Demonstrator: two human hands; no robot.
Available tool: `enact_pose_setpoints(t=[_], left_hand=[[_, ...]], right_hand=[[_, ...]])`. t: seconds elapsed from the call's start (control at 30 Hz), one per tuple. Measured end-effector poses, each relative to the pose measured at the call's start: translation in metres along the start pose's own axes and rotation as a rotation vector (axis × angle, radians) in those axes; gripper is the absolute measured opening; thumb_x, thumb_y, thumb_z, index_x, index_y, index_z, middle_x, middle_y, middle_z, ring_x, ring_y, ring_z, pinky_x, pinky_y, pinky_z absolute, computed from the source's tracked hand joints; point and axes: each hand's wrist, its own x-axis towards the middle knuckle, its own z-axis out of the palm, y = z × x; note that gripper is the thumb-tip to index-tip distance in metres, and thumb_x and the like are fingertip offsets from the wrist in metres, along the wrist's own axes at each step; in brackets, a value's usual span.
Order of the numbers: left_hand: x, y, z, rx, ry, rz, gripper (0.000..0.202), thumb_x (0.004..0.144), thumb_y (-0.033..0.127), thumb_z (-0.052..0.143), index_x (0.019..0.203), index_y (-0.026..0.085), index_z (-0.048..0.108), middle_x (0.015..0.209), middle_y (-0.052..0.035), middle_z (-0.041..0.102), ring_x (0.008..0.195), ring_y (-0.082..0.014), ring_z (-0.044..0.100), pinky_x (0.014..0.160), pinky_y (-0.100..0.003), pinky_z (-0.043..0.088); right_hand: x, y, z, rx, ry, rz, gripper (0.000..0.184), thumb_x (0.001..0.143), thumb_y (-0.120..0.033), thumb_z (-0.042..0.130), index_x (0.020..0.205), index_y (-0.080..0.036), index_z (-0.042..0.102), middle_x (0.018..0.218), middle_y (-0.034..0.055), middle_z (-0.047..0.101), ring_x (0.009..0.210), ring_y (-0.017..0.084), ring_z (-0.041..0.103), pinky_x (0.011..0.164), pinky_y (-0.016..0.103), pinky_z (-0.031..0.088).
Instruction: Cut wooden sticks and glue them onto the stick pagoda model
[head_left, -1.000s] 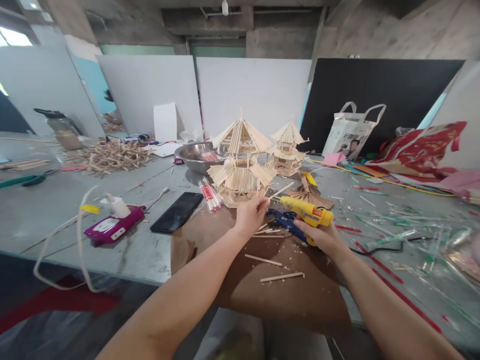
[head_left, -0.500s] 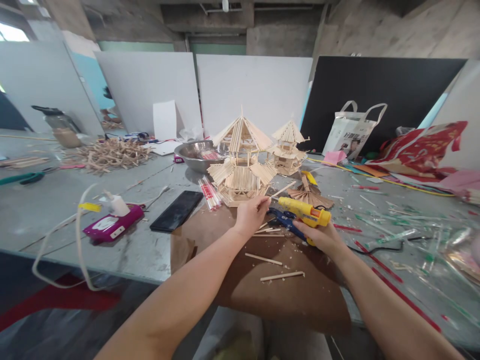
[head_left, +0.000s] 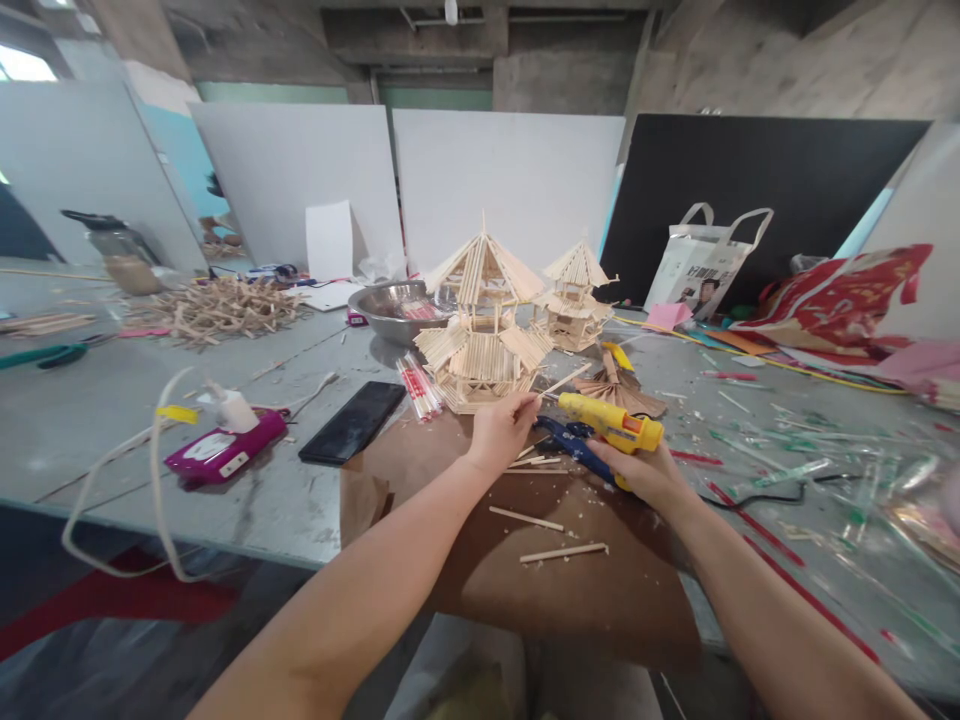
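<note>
My left hand (head_left: 501, 430) pinches a thin wooden stick (head_left: 564, 380) that slants up to the right, just in front of the larger stick pavilion (head_left: 482, 330). My right hand (head_left: 646, 472) is closed round the handle of a yellow glue gun (head_left: 609, 422), whose nozzle points left at the stick near my left fingers. A smaller stick pavilion (head_left: 575, 296) stands behind and to the right. Both hands are over a brown paper sheet (head_left: 525, 560) with loose sticks (head_left: 562, 552) on it. Blue-handled pliers (head_left: 574, 448) lie between my hands.
A black phone (head_left: 353, 422), a magenta pack (head_left: 217, 453) and a white cable (head_left: 154, 470) lie to the left. A metal bowl (head_left: 394, 310) and a heap of sticks (head_left: 225, 308) sit farther back. Red straws and plastic wrappers (head_left: 810, 470) litter the right side. Boards and a tote bag (head_left: 705, 262) line the back.
My left hand and its stick have shifted slightly right toward the glue gun nozzle. The right hand has barely moved.
</note>
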Motion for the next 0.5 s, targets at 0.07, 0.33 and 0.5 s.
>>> enact_pose_setpoints(t=[0.07, 0.33, 0.5], left_hand=[[0.0, 0.0, 0.0, 0.003, -0.004, 0.002, 0.018, 0.077, 0.026, 0.046, 0.079, 0.017, 0.062, 0.064, -0.0007, 0.064, 0.059, -0.0095, 0.058, 0.056, -0.019, 0.043], [0.0, 0.0, 0.0, 0.001, -0.008, -0.02, 0.019, 0.076, 0.026, 0.046, 0.08, 0.017, 0.062, 0.063, -0.0003, 0.064, 0.057, -0.009, 0.057, 0.056, -0.019, 0.043], [0.0, 0.001, -0.001, -0.01, -0.012, -0.025, 0.018, 0.076, 0.026, 0.047, 0.079, 0.018, 0.062, 0.063, 0.0006, 0.064, 0.056, -0.0084, 0.056, 0.056, -0.018, 0.042]], right_hand=[[0.0, -0.004, 0.0, 0.003, 0.009, 0.002, 0.029, 0.051, -0.037, 0.066, 0.069, -0.015, 0.06, 0.058, 0.0019, 0.058, 0.051, 0.012, 0.051, 0.047, 0.023, 0.043], [0.001, -0.009, -0.003, 0.026, 0.025, 0.039, 0.027, 0.051, -0.039, 0.066, 0.061, -0.016, 0.056, 0.043, -0.0031, 0.048, 0.043, 0.01, 0.045, 0.039, 0.021, 0.037], [0.005, 0.005, -0.007, 0.09, 0.044, 0.043, 0.028, 0.053, -0.037, 0.067, 0.069, -0.017, 0.058, 0.053, -0.0017, 0.053, 0.047, 0.011, 0.048, 0.044, 0.023, 0.04]])
